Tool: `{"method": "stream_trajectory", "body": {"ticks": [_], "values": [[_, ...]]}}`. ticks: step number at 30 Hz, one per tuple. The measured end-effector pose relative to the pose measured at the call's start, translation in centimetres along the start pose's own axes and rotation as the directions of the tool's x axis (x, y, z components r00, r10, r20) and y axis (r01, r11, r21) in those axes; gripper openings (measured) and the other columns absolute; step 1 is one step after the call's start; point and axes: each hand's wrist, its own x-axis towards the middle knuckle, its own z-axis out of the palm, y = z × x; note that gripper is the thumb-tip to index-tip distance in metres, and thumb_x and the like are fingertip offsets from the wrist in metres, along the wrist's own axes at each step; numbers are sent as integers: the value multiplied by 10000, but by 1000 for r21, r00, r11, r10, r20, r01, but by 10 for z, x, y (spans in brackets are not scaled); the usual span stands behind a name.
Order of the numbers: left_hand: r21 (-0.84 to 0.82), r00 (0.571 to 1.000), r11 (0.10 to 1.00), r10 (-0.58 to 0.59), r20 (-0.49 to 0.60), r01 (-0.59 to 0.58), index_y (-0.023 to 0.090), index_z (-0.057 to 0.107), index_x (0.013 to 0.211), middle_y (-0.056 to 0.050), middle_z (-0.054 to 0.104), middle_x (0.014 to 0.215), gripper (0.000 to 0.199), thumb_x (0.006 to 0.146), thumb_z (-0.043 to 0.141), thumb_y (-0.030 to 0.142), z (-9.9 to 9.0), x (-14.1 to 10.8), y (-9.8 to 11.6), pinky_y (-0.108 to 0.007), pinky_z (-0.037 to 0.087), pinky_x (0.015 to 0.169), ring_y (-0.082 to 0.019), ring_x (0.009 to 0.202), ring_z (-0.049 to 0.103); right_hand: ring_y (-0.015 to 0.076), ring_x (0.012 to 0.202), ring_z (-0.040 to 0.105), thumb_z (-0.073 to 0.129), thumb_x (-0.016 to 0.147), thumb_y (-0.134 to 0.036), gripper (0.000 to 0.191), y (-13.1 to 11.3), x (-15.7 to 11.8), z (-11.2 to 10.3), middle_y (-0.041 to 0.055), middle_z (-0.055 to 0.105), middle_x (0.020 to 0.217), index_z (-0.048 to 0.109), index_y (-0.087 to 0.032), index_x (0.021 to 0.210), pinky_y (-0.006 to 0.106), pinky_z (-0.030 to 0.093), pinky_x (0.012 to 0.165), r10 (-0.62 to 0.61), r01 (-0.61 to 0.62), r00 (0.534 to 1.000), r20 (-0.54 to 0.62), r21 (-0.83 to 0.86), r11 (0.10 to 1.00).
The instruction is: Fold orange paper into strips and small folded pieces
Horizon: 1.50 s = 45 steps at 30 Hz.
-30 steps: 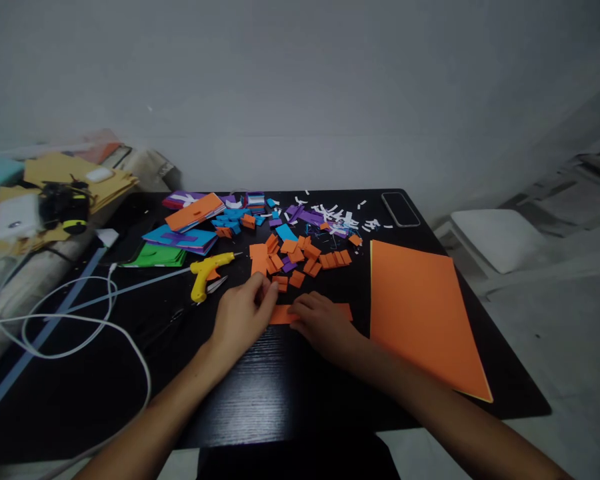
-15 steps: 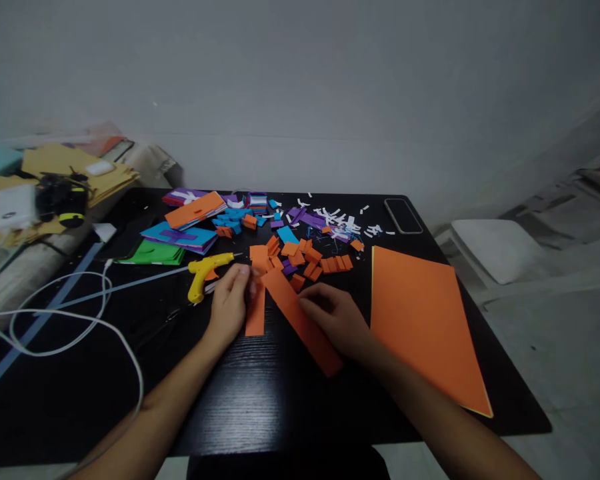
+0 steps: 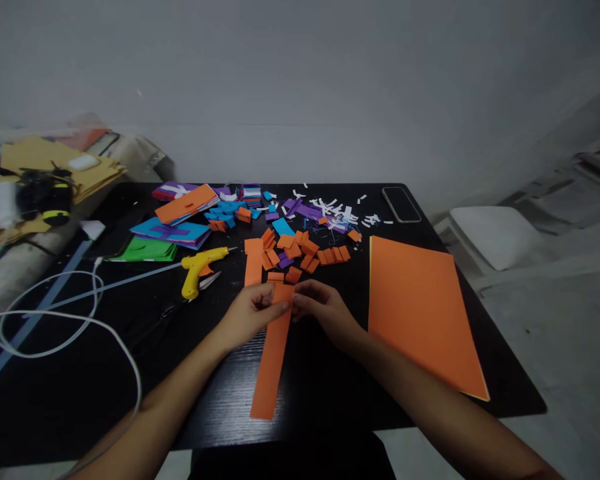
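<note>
A long orange paper strip (image 3: 271, 370) runs toward me over the black table, its far end between my hands. My left hand (image 3: 250, 313) pinches that end from the left, thumb lying on top. From the right, my right hand (image 3: 325, 310) grips the strip's edge with thumb and fingers together. Another orange strip (image 3: 253, 263) lies flat just beyond my left hand. Small folded orange paper pieces (image 3: 310, 250) are heaped past my fingertips, with a few purple and blue bits among them.
A yellow glue gun (image 3: 197, 267) lies on the left beside scissors (image 3: 210, 280). Folded coloured paper (image 3: 170, 233) is stacked behind it. Large orange sheets (image 3: 420, 307) lie at right, below a phone (image 3: 401, 204). White scraps (image 3: 335, 210) are scattered at the back. A white cable (image 3: 125, 340) loops across the left.
The long strip has swung from slanting right to pointing nearly straight toward me. My left hand has left the other strip and moved right onto this one; my right hand has shifted to its far end.
</note>
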Motion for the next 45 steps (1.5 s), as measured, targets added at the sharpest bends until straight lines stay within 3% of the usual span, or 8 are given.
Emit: {"method": "stream_trajectory", "body": {"ticks": [3,9,14,19,23,28,33,45], "values": [[53,1000,999,6,15,-6,169,547,643,66,421,550,477,824,765,553,0,-1,-1,-205,279,490,-79,510,368,109,595,637,903,724,-429,327,-3,1,-3,-27,698,720,724,-179,837,255,537,614,6,-6,1000,3,-9,1000],[-215,996,973,-82,39,88,158,672,848,-49,661,759,492,913,623,643,-2,-2,-2,-258,469,591,-163,661,607,113,595,640,912,712,-422,323,-5,0,-1,-26,705,695,745,-176,838,252,564,605,10,-10,1000,-4,43,999],[-169,995,981,-83,55,92,181,693,896,-43,694,794,469,890,661,648,3,-2,0,-265,519,622,-180,705,642,147,621,678,930,683,-437,340,-6,-2,2,-15,724,701,745,-188,823,305,613,644,-24,28,996,-90,43,999],[-318,985,933,-150,83,169,190,715,923,-71,739,842,524,869,645,707,6,-2,-1,-344,600,714,-214,714,710,152,609,685,919,699,-437,334,-6,-3,1,-11,732,701,741,-187,830,312,611,650,-37,42,994,-102,45,998],[-334,979,922,-168,111,196,169,719,949,-76,751,882,478,863,717,639,8,-2,-2,-318,610,656,-201,705,725,146,580,667,902,725,-448,332,-6,-3,1,-12,718,647,736,-184,839,286,574,604,-55,59,993,-103,31,998],[-474,958,833,-234,164,285,148,722,929,-117,763,858,577,849,662,716,10,-2,-6,-344,618,574,-236,668,736,145,581,661,891,740,-451,327,-7,-4,1,-10,713,641,745,-181,851,282,552,605,-67,67,990,-123,-3,998],[-460,956,838,-249,158,294,155,695,940,-102,760,840,525,808,751,660,10,-3,-5,-314,614,569,-214,661,727,145,580,646,885,742,-437,296,-9,-5,2,-15,702,640,752,-192,840,289,549,613,-87,85,986,-145,-14,996],[-211,986,964,-145,80,159,158,634,813,13,643,656,502,817,752,646,13,-5,0,-203,500,450,-97,469,593,148,557,630,848,773,-433,259,-7,-9,5,-11,700,648,747,-202,833,292,521,596,-176,158,976,-132,-135,978]]}}
